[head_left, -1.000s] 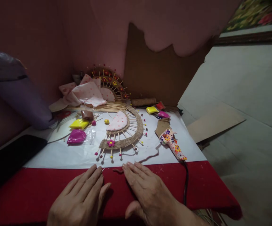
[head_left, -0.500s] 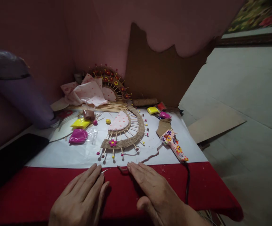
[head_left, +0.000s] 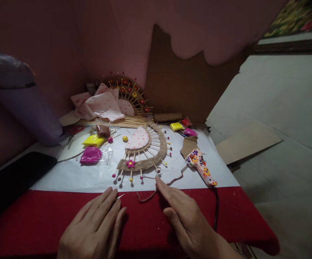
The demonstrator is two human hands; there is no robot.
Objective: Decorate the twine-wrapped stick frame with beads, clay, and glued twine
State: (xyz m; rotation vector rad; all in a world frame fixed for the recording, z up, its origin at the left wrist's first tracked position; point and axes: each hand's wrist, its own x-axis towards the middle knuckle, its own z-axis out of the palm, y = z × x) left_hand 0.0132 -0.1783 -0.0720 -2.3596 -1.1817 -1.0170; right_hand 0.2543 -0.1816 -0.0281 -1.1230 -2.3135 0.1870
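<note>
My left hand (head_left: 93,221) lies flat on the red cloth with its fingers stretched out. A thin, pale pointed sliver (head_left: 121,196) shows at its fingertips; whether the fingers grip it I cannot tell. My right hand (head_left: 190,217) is open, tilted on its edge, its fingertips against a thin brown clay strand (head_left: 146,199). That strand curves from the cloth up onto the white sheet. Just beyond my hands lies a half-round craft piece (head_left: 160,144) wrapped in twine, with a dotted fabric centre, a pink clay flower (head_left: 130,164) and sticks tipped with coloured balls.
A flower-patterned glue gun (head_left: 201,167) rests at right on cardboard, its cord trailing off the front. Yellow (head_left: 93,140) and magenta clay packets (head_left: 91,155) sit at left, near a black object (head_left: 23,183). Behind are wooden skewers (head_left: 134,121), dotted fabric (head_left: 104,102) and upright cardboard (head_left: 180,86).
My right hand has moved a little to the right and turned more onto its edge, showing more of the brown strand. My left hand has stayed nearly in place.
</note>
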